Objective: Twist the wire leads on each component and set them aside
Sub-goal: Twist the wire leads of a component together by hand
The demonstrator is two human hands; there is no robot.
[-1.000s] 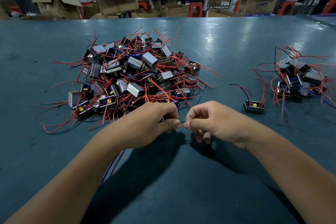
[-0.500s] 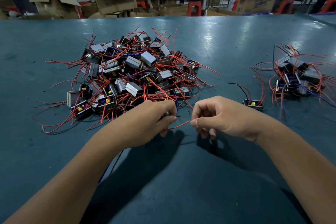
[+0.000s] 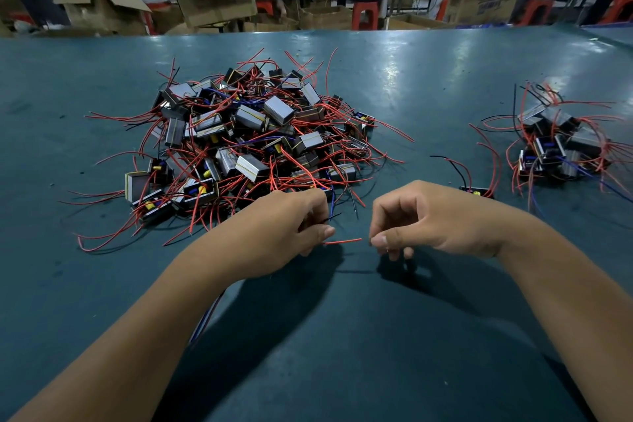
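Head view, short straight red lead [image 3: 342,241]

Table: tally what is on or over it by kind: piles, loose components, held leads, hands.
Piles: 2, big pile, small pile
lone component: 1
Held red lead: 1
Hands: 2, left hand, right hand
Total: 6

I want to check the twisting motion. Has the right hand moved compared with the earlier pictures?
Yes. The right hand has pulled rightward, away from the left hand, now covering part of the lone component it earlier sat clear of.
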